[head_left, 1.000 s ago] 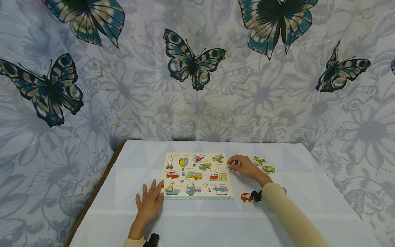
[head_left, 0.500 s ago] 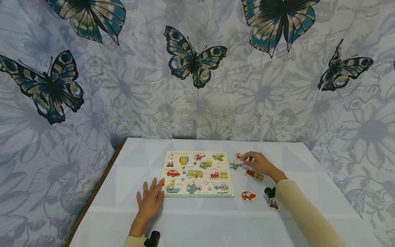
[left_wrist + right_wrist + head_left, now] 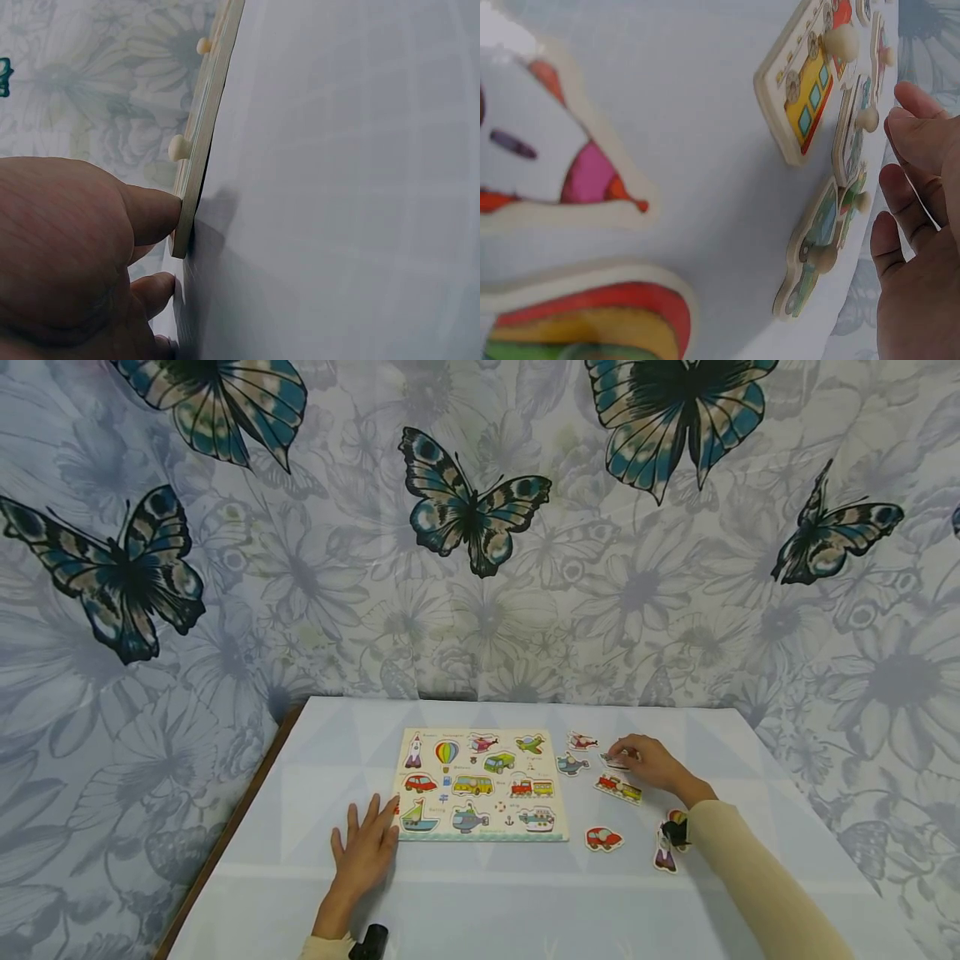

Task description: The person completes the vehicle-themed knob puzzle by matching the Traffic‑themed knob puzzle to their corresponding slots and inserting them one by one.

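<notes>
A wooden peg puzzle board (image 3: 480,785) with printed vehicle pictures lies mid-table. My left hand (image 3: 365,847) rests at its left edge with fingers spread; in the left wrist view the thumb (image 3: 154,216) touches the board's edge (image 3: 202,135). To the board's right, my right hand (image 3: 652,764) reaches over a loose puzzle piece (image 3: 613,762), fingertips right at it in the head view and partly hiding it. The right wrist view shows the fingers (image 3: 915,202) loosely bent beside the pieces, with a gap to the knob (image 3: 866,118) of the nearest one.
Around the right hand lie a red helicopter piece (image 3: 582,741), a blue helicopter piece (image 3: 572,764), a train piece (image 3: 619,788) and a red car piece (image 3: 603,838). A rocket piece (image 3: 664,858) and a rainbow-striped balloon piece (image 3: 592,322) lie near the right wrist.
The right hand has moved rightward from the board's right edge, past the red helicopter piece, to the piece beside it. Helicopter pieces now show uncovered. The left hand has stayed in place.
</notes>
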### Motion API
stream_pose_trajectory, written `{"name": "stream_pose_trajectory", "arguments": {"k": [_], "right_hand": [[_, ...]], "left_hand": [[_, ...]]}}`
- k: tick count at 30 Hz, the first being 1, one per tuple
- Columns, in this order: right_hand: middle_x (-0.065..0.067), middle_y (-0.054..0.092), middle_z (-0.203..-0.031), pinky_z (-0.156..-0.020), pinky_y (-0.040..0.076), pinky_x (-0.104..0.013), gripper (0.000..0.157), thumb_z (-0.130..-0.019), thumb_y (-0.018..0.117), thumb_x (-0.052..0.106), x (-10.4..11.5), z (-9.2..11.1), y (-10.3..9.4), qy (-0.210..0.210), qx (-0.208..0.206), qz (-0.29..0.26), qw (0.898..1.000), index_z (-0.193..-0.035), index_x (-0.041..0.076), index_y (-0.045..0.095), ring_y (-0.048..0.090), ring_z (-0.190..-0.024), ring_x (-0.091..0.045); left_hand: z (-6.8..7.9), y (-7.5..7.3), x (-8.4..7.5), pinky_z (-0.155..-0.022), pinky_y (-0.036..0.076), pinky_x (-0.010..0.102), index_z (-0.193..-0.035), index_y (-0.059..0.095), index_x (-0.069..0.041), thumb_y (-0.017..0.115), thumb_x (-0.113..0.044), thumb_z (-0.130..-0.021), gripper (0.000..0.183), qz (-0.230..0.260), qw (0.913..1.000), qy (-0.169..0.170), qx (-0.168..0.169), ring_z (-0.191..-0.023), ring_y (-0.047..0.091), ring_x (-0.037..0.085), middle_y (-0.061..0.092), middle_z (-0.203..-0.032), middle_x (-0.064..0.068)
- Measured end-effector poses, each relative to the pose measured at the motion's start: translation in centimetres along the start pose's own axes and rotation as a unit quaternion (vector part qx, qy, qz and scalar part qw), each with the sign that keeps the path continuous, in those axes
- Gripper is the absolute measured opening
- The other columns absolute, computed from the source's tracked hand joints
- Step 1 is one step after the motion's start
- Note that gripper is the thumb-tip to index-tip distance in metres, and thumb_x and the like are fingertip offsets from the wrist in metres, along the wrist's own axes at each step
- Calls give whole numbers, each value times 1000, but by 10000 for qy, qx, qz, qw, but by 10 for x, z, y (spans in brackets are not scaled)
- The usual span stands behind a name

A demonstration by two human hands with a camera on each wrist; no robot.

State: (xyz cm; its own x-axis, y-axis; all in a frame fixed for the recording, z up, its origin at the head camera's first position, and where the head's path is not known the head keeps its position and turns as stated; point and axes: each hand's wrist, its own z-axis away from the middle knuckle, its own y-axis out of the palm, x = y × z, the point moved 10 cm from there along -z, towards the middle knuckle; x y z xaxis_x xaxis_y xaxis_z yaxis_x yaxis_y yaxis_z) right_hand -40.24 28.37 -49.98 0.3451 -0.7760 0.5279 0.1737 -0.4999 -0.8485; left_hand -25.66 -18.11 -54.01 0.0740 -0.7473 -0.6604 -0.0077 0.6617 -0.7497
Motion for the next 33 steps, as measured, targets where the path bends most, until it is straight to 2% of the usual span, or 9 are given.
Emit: {"name": "stream_pose_trajectory", "arguments": {"k": [3, 8, 12, 17, 20, 28, 33], "right_hand": [[-15, 69, -114, -76, 45, -38, 16, -99, 58, 4, -6, 2, -1, 61, -6, 63, 10000, -107, 8, 72, 53, -85, -19], [-12, 68, -112, -78, 46, -40, 16, -97, 60, 4, -10, 3, -1, 112, 88, 110, 9998, -107, 9, 71, 54, -87, -18], [-9, 68, -105, -78, 47, -41, 15, -96, 62, 3, -13, 5, 1, 63, 120, 80, 9999, -106, 9, 71, 56, -87, -18], [-7, 67, -103, -77, 46, -38, 13, -95, 65, 5, -14, 5, 4, -47, 12, 20, 10000, -105, 11, 71, 54, -84, -16], [-8, 67, -103, -77, 46, -38, 12, -95, 66, 6, -14, 5, 6, -42, -27, -8, 10000, -104, 12, 71, 54, -85, -18], [-6, 68, -99, -89, 51, -52, 9, -92, 67, 3, -11, 2, 8, -58, -272, 58, 9996, -97, 10, 70, 64, -98, -29], [-7, 68, -101, -95, 51, -54, 9, -92, 67, 2, -11, 1, 8, -75, -326, 75, 9994, -96, 10, 70, 63, -110, -37]], "left_hand": [[0, 0, 0, -108, -9, 77, -151, 44, -11, 50, -18, -102, 50, 21, 10000, -26, 19, -148, -2, 58, 23, -161, 28], [0, 1, 3, -109, -10, 76, -152, 44, -11, 50, -17, -102, 50, 39, 10000, -60, 34, -149, -3, 58, 22, -162, 28], [0, 2, 3, -109, -11, 76, -152, 44, -11, 50, -17, -102, 50, 74, 9999, -73, 41, -149, -4, 57, 22, -162, 27], [1, 2, 2, -109, -10, 76, -151, 44, -11, 51, -18, -102, 50, 74, 10000, -37, 19, -149, -3, 57, 22, -162, 28], [1, 2, 2, -109, -10, 76, -151, 45, -11, 51, -19, -102, 50, 59, 10000, -13, -6, -149, -3, 57, 23, -162, 27], [0, 1, 3, -109, -9, 76, -150, 46, -11, 51, -18, -102, 49, 41, 10000, -2, -59, -148, -2, 58, 24, -161, 28], [-1, 2, 4, -109, -10, 76, -151, 45, -11, 51, -18, -102, 50, 27, 10000, -43, -2, -149, -3, 57, 22, -162, 27]]}}
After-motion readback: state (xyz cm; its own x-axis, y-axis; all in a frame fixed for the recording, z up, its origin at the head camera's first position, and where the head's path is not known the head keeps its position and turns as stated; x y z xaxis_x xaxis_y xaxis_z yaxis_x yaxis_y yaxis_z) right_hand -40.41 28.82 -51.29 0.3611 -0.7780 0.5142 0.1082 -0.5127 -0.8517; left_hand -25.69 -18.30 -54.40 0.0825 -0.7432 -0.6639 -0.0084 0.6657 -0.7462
